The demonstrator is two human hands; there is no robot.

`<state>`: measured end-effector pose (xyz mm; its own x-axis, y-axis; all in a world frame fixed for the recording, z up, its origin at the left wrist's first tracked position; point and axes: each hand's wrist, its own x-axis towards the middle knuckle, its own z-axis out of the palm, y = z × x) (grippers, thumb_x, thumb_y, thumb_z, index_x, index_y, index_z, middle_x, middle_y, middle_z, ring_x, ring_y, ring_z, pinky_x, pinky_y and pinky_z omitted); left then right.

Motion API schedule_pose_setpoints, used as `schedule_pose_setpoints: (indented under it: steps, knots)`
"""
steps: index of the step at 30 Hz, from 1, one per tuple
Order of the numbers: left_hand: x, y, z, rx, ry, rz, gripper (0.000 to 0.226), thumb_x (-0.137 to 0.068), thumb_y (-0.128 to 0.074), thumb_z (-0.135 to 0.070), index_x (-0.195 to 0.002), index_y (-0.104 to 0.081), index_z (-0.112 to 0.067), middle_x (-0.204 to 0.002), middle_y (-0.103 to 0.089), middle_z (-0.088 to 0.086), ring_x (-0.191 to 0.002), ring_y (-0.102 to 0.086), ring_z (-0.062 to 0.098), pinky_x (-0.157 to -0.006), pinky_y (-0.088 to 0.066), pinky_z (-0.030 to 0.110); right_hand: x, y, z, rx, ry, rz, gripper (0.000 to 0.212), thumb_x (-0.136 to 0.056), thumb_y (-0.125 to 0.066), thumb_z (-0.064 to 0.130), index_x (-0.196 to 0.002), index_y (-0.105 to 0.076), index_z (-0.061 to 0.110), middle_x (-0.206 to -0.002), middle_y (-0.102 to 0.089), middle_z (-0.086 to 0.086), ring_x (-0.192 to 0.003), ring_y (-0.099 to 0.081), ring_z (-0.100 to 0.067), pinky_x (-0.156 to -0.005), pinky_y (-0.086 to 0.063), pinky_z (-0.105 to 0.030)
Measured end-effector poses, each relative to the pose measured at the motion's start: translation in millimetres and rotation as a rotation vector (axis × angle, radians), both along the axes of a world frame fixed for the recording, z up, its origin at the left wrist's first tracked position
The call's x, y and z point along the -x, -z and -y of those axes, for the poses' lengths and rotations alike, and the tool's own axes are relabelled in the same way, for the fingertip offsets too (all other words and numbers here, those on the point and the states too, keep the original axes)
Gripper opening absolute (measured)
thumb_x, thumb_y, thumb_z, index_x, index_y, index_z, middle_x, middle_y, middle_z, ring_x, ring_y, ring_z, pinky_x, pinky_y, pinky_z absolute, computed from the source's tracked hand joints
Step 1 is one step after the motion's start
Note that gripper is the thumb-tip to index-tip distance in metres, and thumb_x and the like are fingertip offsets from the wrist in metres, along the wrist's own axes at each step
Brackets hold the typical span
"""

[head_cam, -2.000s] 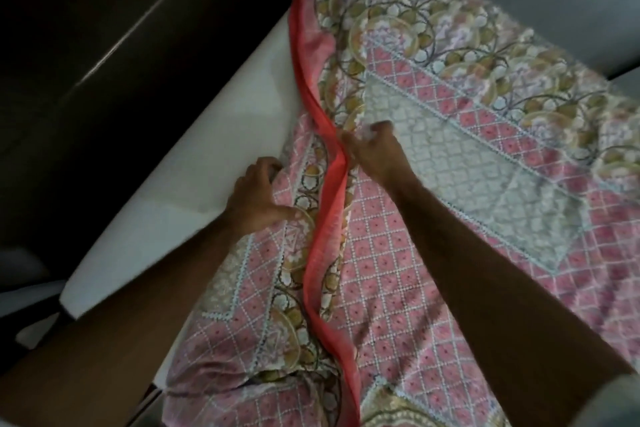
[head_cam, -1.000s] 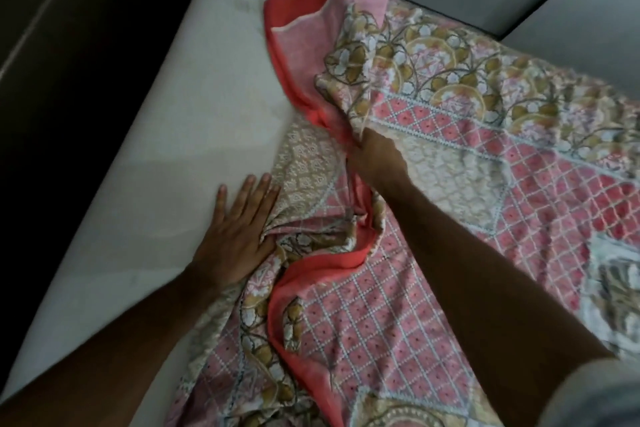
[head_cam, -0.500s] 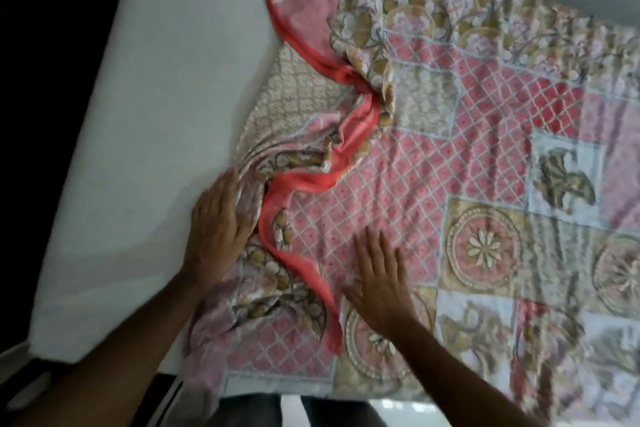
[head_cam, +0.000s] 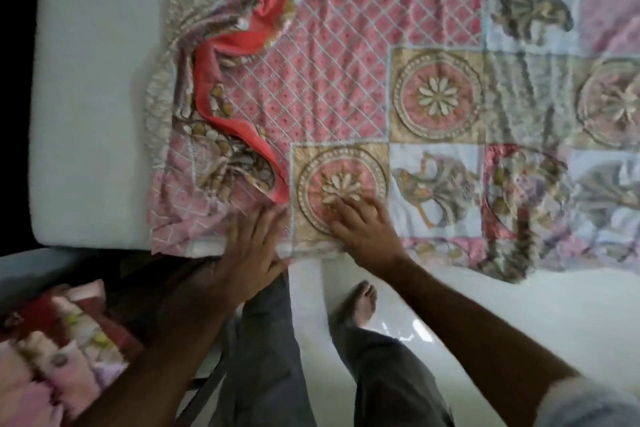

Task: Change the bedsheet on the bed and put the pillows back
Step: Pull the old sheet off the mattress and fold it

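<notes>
The bunched fold of the bedsheet lies up and left of both hands, over bare mattress. The left hand (nearer, fingers flat) and right hand, fingers spread, press its near edge.

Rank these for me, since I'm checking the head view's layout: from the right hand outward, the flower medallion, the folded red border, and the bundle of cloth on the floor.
From the right hand:
1. Flower medallion, under its fingertips.
2. Folded red border, up to the left on the bedsheet.
3. Bundle of cloth, on the floor, far lower left.
</notes>
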<state>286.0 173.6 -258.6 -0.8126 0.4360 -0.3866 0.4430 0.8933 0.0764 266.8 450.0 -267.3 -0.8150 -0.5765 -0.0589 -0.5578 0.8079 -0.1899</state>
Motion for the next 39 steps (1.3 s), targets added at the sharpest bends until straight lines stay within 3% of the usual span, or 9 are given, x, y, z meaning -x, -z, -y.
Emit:
schedule_pose_setpoints:
  steps: [7,10,14,18,21,23,27,32,39]
  knots:
    - [-1.1,-41.1,-97.4,0.079,-0.167,-0.037,0.071,-0.084,-0.07,-0.041,-0.141,-0.044,-0.007,-0.14,-0.051,0.019,-0.127,-0.048,0.041,-0.098,-0.039,0.058,26.8,-65.6,-0.1,0.575,0.339,0.352,0.011,-0.091,-0.064,0.017,-0.087,-0.055,0.013,-0.084,-0.064,-0.009,-0.08,-0.06,-0.03,-0.061,-0.036,-0.034]
    - [36.4,-65.0,-121.1,-0.109,-0.214,-0.191,0.03,-0.093,-0.06,-0.025,-0.117,-0.056,-0.007,-0.108,-0.063,0.021,-0.096,-0.061,0.042,-0.081,-0.048,0.052,7.1,-85.5,-23.8,0.828,0.5,0.263,0.02,-0.097,-0.059,0.027,-0.088,-0.055,0.01,-0.087,-0.061,-0.006,-0.082,-0.055,-0.026,-0.068,-0.04,-0.036]
    - [74.2,-72.0,-132.6,-0.172,-0.112,-0.236,0.02,-0.091,-0.053,-0.017,-0.101,-0.058,0.0,-0.091,-0.061,0.027,-0.08,-0.061,0.047,-0.069,-0.047,0.052,-65.2,-45.2,-73.3,0.597,1.108,0.08,0.032,-0.089,-0.064,0.025,-0.114,-0.058,0.006,-0.116,-0.056,-0.012,-0.108,-0.052,-0.031,-0.091,-0.044,-0.044]
    - [65.9,-65.9,-141.8,-0.134,0.176,-0.247,0.051,-0.085,-0.049,-0.025,-0.131,-0.053,-0.004,-0.127,-0.055,0.019,-0.112,-0.055,0.041,-0.09,-0.044,0.053,-117.9,-15.7,-116.8,0.525,1.88,0.337,0.059,-0.088,-0.068,0.049,-0.126,-0.05,0.007,-0.121,-0.053,-0.013,-0.114,-0.05,-0.031,-0.097,-0.044,-0.045]
    - [52.3,-53.8,-160.3,-0.205,0.428,-0.2,0.061,-0.084,-0.051,-0.018,-0.144,-0.048,-0.008,-0.149,-0.046,0.016,-0.137,-0.046,0.038,-0.106,-0.036,0.055,-109.6,-11.9,-151.2,1.273,2.099,0.586,0.067,-0.082,-0.064,0.068,-0.117,-0.057,0.012,-0.107,-0.062,-0.005,-0.101,-0.06,-0.026,-0.084,-0.049,-0.039]
    - [47.8,-44.3,-180.5,-0.178,0.541,-0.12,0.064,-0.082,-0.053,-0.024,-0.145,-0.046,-0.011,-0.153,-0.044,0.014,-0.14,-0.043,0.037,-0.111,-0.034,0.059,-94.8,-16.0,-177.5,1.694,2.114,0.634,0.055,-0.087,-0.064,0.061,-0.116,-0.062,0.014,-0.103,-0.069,-0.001,-0.094,-0.067,-0.02,-0.078,-0.053,-0.034]
    - [52.5,-38.7,-228.9,-0.088,0.639,-0.086,0.069,-0.09,-0.061,-0.047,-0.146,-0.042,-0.011,-0.157,-0.038,0.015,-0.145,-0.039,0.036,-0.11,-0.029,0.069,-78.1,-24.9,-208.0,1.656,2.133,0.513,0.029,-0.09,-0.073,0.025,-0.113,-0.06,0.012,-0.093,-0.068,-0.004,-0.085,-0.065,-0.02,-0.076,-0.057,-0.036]
    - [54.2,-71.6,-317.3,-0.405,0.586,0.059,0.103,-0.079,-0.066,-0.068,-0.159,-0.025,-0.016,-0.16,-0.03,0.011,-0.144,-0.037,0.035,-0.112,-0.034,0.061,-71.9,-104.7,-205.6,1.983,1.426,0.287,0.015,-0.097,-0.061,0.01,-0.112,-0.064,0.011,-0.115,-0.07,-0.014,-0.102,-0.068,-0.026,-0.085,-0.055,-0.038]
    - [59.3,-99.1,-401.0,-0.61,0.705,0.078,0.028,-0.085,-0.044,-0.017,-0.099,-0.068,-0.008,-0.086,-0.065,0.008,-0.072,-0.061,0.028,-0.061,-0.045,0.033,-113.7,-105.0,-239.4,2.022,1.557,0.484,0.022,-0.094,-0.065,0.021,-0.112,-0.063,0.009,-0.109,-0.068,-0.011,-0.1,-0.066,-0.025,-0.096,-0.052,-0.04]
